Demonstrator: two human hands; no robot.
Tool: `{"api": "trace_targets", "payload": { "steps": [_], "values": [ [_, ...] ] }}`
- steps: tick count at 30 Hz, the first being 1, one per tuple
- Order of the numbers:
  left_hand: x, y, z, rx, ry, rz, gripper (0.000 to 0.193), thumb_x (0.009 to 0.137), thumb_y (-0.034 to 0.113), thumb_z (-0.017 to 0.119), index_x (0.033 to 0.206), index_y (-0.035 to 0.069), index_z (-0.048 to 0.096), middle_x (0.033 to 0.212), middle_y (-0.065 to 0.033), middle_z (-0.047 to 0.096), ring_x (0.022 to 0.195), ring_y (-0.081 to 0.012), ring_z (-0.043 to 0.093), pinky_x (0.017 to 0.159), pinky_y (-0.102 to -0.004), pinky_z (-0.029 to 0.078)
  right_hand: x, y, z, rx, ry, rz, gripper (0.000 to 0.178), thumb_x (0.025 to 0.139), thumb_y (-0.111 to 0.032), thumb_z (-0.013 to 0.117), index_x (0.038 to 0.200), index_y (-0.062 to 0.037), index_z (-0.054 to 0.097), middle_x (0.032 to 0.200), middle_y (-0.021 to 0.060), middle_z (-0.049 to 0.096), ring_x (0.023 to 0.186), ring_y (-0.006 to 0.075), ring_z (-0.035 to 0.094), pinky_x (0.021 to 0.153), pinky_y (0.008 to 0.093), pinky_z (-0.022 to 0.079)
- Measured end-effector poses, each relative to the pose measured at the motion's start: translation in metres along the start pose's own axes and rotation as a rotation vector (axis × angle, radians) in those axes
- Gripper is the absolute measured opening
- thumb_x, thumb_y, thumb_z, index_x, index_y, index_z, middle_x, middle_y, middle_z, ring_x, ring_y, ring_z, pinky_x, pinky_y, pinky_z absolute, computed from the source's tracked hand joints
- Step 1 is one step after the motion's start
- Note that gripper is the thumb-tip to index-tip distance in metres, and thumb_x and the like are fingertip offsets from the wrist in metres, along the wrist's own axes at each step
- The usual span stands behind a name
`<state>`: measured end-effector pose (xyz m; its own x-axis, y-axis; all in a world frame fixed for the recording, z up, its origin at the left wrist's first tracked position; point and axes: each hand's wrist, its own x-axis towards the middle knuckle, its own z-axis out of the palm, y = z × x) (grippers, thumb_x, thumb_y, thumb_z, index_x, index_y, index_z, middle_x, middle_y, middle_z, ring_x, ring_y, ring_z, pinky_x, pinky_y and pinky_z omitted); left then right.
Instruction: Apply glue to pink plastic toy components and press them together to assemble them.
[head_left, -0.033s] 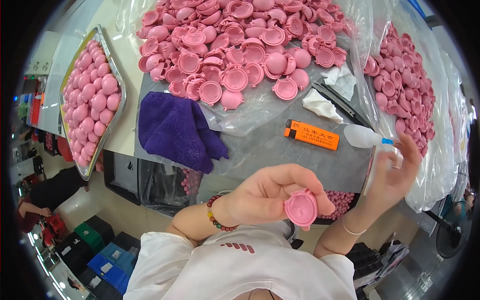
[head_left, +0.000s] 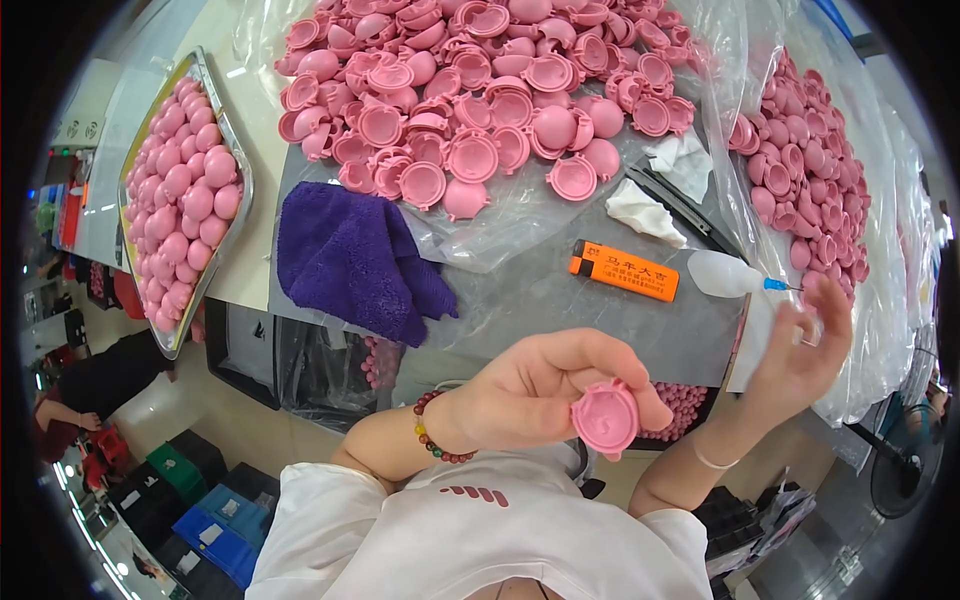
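My left hand (head_left: pixel 530 395) is closed on a pink hollow half-shell (head_left: pixel 606 418) with small tabs on its rim, its open side facing up toward me. Thumb and fingers pinch it in front of my white shirt. At the right, my right hand (head_left: pixel 795 365) is raised with its fingers curled but apart, and I see nothing between them. Its fingertips are close to the blue needle tip of a whitish squeeze bottle (head_left: pixel 722 274) lying on the table; whether they touch it, I cannot tell. An orange lighter-shaped box (head_left: pixel 625 270) lies beside the bottle.
Loose pink half-shells (head_left: pixel 473 155) are heaped at the back on plastic sheeting. A bag of more shells (head_left: pixel 805 150) stands right. Left, a metal tray (head_left: pixel 243 190) holds pink balls. A purple cloth (head_left: pixel 350 260), crumpled tissue (head_left: pixel 642 215) and black cutter (head_left: pixel 685 205) lie between.
My right hand has shifted a little to the right and down, away from the bottle's blue tip. My left hand still holds the pink half-shell, almost unmoved.
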<state>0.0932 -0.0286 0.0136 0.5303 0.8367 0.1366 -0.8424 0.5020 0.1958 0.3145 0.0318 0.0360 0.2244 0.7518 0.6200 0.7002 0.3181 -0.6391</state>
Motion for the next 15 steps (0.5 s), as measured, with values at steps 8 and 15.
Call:
{"api": "trace_targets", "payload": {
  "steps": [8,15],
  "values": [
    [-0.006,0.004,0.01,0.705,0.22,0.141,0.047,0.069,0.004,0.073,0.109,-0.003,0.048,0.11,-0.0235,0.054,0.105,-0.0275,0.054,0.085,-0.0348,0.045,0.048,0.063,-0.036,-0.673,-0.325,-0.175,0.029,0.076,-0.012,0.064,0.103,-0.0033,0.06,0.096,0.0055,0.058,0.083,0.0136,0.054,0.068,0.0247,0.041],
    [-0.009,0.01,0.01,0.976,0.18,0.27,0.046,0.066,-0.003,0.072,0.106,-0.007,0.05,0.109,-0.0244,0.055,0.1,-0.0245,0.057,0.085,-0.0323,0.046,0.044,0.052,-0.046,-0.471,-0.332,0.085,0.026,0.073,-0.01,0.065,0.097,-0.0024,0.06,0.087,0.0067,0.058,0.075,0.0142,0.053,0.067,0.0256,0.042]
  ]
}}
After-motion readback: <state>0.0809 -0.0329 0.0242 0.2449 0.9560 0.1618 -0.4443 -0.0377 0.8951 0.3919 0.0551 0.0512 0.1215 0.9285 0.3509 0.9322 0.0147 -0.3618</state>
